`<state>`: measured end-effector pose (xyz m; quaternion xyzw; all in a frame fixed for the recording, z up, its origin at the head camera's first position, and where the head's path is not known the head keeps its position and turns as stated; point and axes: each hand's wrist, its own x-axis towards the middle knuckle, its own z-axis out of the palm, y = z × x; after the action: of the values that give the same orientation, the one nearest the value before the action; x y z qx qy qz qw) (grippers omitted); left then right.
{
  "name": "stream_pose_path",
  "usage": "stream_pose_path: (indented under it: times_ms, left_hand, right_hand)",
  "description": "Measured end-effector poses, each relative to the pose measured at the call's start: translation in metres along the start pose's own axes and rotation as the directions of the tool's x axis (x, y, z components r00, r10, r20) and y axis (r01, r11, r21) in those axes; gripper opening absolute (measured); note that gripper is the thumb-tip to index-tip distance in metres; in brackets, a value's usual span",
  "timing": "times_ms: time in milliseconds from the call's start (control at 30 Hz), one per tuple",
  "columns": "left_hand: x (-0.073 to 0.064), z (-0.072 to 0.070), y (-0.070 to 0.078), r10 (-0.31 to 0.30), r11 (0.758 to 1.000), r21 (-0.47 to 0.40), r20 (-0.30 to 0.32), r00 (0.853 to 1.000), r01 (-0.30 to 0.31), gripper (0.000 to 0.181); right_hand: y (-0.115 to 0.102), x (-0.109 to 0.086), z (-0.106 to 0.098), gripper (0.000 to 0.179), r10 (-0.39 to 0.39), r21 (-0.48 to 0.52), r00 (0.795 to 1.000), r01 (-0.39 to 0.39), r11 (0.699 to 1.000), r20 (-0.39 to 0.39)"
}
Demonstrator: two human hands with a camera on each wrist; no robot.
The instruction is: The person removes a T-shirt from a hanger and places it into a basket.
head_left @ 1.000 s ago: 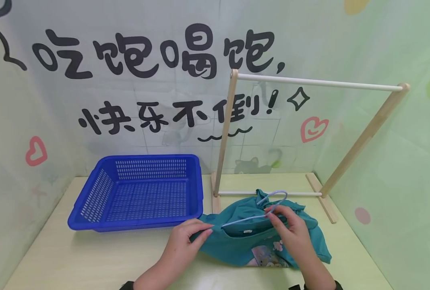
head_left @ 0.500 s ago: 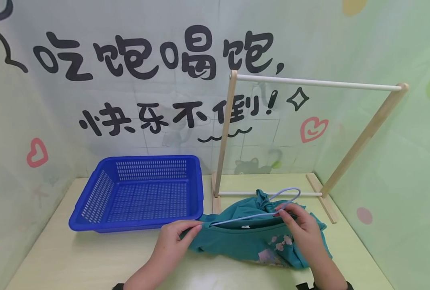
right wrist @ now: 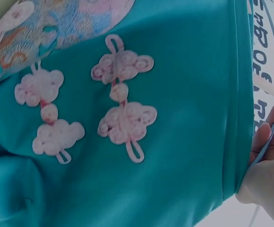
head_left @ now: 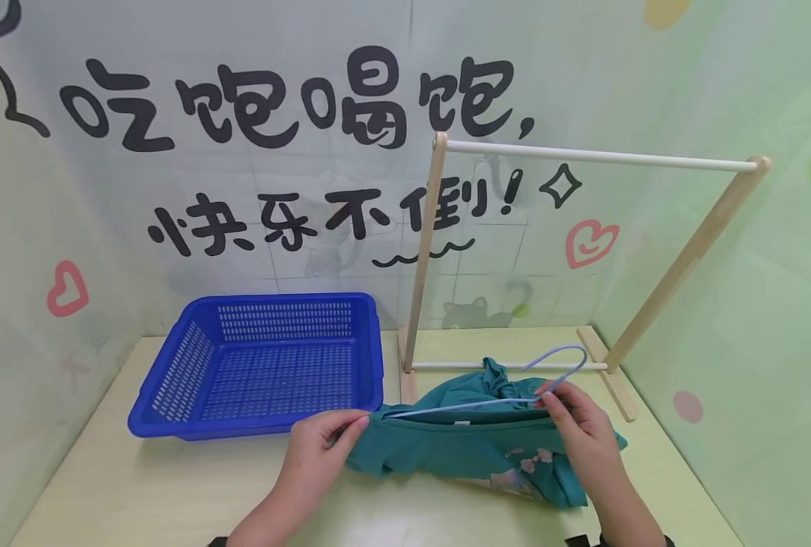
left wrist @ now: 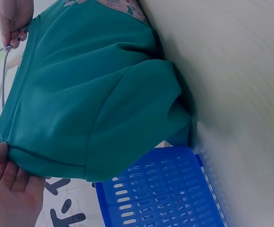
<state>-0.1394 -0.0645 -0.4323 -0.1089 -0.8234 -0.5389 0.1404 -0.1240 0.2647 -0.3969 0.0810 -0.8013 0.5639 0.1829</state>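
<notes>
Teal garment [head_left: 440, 450] between left fingers [left wrist: 21, 178] tight on its edge and right fingers [head_left: 562, 415] around hanger [head_left: 569, 347]

Left hand [head_left: 318, 448], left forearm [head_left: 272, 505]: bare; a black cuff or strap [head_left: 219, 542] partly shows. Right hand [head_left: 585, 429], right forearm [head_left: 627, 505]: same.

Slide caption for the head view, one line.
Left hand pinches teal garment, right hand grips pale-blue hanger; rack behind.

Black Chinese characters [head_left: 374, 99] on the back wall [head_left: 296, 165] read "吃饱喝饱," from upper left to upper middle, with "快乐不倒!" on the line below. The white tag [head_left: 462, 422] inside the teal garment [head_left: 440, 450], lower middle, is too small to read.
</notes>
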Motion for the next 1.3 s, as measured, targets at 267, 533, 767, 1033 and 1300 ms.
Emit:
stream_pose_path:
  times_ms: [267,533,767,1033,1300]
  left_hand:
    - [0.001,-0.003,-0.002,-0.071,0.997,0.004,-0.025,0.997,0.072,0.007]
    - [0.002,-0.003,-0.002,-0.084,0.996,0.019,-0.028,0.996,0.085,0.007]
    - [0.003,0.000,-0.001,-0.069,0.998,0.012,-0.005,0.998,0.069,0.007]
    - [0.006,0.005,0.000,-0.103,0.995,0.026,0.093,0.990,0.101,0.014]
    - [0.009,0.002,0.011,0.076,0.996,-0.059,0.023,0.997,-0.074,0.033]
  right_hand:
    - [0.002,0.001,-0.008,0.020,-0.005,0.153,1.000,0.010,0.988,-0.031]
    - [0.004,0.006,-0.011,0.019,-0.052,0.275,0.998,0.057,0.960,-0.025]
    - [0.000,0.006,-0.007,0.019,-0.047,0.296,0.999,0.051,0.954,-0.019]
    - [-0.002,0.009,-0.003,0.018,-0.063,0.217,0.998,0.056,0.975,0.027]
    - [0.000,0.008,0.000,0.017,-0.061,0.108,0.996,0.053,0.993,0.071]
